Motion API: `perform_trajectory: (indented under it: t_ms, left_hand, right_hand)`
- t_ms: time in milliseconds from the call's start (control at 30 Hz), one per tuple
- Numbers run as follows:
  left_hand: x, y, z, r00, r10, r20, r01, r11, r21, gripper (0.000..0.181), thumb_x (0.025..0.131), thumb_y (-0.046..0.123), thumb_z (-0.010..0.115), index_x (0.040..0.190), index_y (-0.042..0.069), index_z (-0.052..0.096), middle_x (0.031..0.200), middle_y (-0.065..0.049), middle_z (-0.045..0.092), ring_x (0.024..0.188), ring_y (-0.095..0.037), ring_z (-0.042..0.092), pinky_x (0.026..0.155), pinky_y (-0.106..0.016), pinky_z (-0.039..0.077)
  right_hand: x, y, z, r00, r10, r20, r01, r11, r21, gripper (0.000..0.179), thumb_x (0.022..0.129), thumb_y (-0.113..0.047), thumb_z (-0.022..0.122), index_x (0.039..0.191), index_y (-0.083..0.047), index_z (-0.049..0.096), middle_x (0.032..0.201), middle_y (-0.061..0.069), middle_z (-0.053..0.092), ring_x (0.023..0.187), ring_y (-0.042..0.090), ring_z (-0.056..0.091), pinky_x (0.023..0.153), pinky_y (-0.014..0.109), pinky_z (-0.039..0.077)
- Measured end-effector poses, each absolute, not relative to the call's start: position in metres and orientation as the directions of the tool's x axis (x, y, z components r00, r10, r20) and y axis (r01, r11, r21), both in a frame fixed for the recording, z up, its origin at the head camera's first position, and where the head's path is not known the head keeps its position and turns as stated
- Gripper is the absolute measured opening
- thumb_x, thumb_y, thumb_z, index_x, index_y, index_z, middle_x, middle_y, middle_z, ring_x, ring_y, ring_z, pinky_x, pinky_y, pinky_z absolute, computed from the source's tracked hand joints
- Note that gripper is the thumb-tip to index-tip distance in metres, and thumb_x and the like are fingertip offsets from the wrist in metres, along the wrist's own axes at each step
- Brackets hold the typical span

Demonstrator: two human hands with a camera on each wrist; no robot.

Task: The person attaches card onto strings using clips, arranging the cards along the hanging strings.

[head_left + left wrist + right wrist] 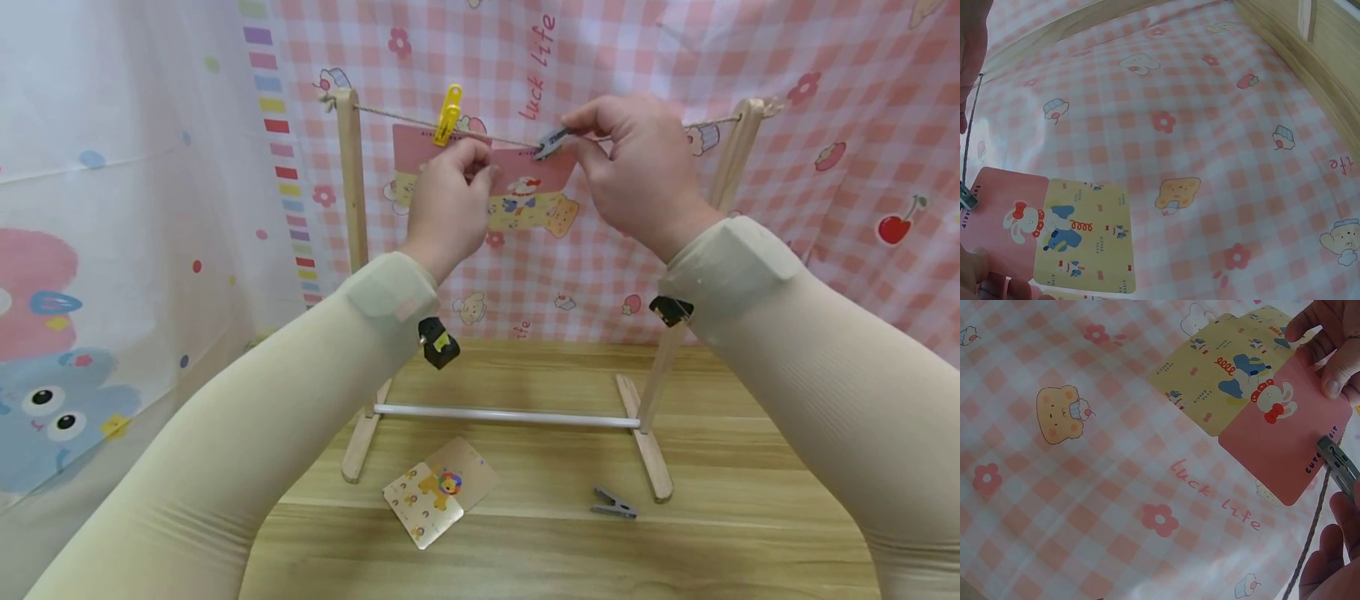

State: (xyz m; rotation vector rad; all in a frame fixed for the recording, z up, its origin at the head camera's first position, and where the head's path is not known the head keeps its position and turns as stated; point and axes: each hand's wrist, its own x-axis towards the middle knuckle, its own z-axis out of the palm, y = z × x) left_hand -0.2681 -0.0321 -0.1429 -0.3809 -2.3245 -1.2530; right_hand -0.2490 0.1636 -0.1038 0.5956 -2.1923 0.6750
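Observation:
A pink and yellow card (528,185) with a rabbit picture hangs at a rope (510,140). My left hand (453,204) pinches its upper left corner, with the thumb (1339,378) on the pink face. To the right, my right hand (648,171) pinches a grey clothespin (553,142) between thumb and fingers. The clothespin's jaws sit over the card's top edge and the rope. Left of it, a yellow clothespin (450,112) clips another pink and yellow card (407,154) to the rope, partly hidden behind my left hand.
Wooden posts (351,175) hold the rope, joined below by a white bar (510,415). On the wooden table (540,550) lie a card with a lion picture (438,492) and a second grey clothespin (615,505). A pink checked cloth (600,275) hangs behind.

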Motion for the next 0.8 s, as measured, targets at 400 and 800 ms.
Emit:
perform_trajectory:
  t_ms: [400, 800]
  left_hand:
    - [-0.2702, -0.0319, -0.1472, -0.839, 0.012, 0.545, 0.455, 0.565, 0.688, 0.022, 0.111, 0.029, 0.054, 0.123, 0.016, 0.067, 0.113, 0.003, 0.067, 0.099, -0.011, 0.058, 0.085, -0.024, 0.05]
    - [-0.2695, -0.0316, -0.1505, -0.833, 0.015, 0.553, 0.461, 0.571, 0.679, 0.025, 0.111, 0.029, 0.052, 0.128, 0.016, 0.066, 0.116, 0.002, 0.067, 0.099, -0.011, 0.057, 0.084, -0.023, 0.051]
  right_hand:
    - [-0.2478, 0.1637, -0.1065, -0.608, -0.209, 0.766, -0.596, 0.758, -0.265, 0.017, 0.103, -0.015, 0.068, 0.116, -0.011, 0.078, 0.111, 0.008, 0.079, 0.103, 0.023, 0.056, 0.088, 0.03, 0.034]
    - [-0.2485, 0.1639, -0.1066, -0.62, -0.222, 0.753, -0.594, 0.759, -0.266, 0.018, 0.104, -0.015, 0.067, 0.118, -0.011, 0.078, 0.115, 0.007, 0.079, 0.108, 0.023, 0.056, 0.091, 0.034, 0.036]
